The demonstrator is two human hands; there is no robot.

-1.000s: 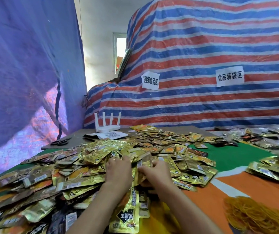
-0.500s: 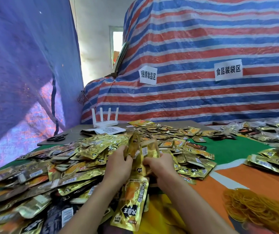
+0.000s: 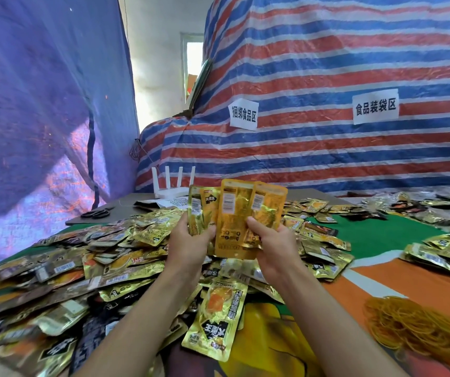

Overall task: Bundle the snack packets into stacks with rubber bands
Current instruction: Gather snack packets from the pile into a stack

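Packets [image 3: 235, 213], glossy gold-orange, fanned upright between gripping fingers [image 3: 207, 232] of left hand [image 3: 188, 242] and right hand [image 3: 272, 246].

snack packets [image 3: 236, 213]: glossy gold foil-look film, crinkled. rubber bands [image 3: 419, 330]: dull tan rubber. striped tarp [image 3: 327, 63]: woven plastic, creased, slight sheen. signs [image 3: 375, 106]: matt white paper. router [image 3: 173, 190]: smooth white plastic. table cover [image 3: 376, 235]: matt.

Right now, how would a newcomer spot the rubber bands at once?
Start at the orange table cover on the person's right. At its near end lies the rubber band heap, a tangle of thin amber loops. Unlike the foil snack packets, it is stringy, not flat.
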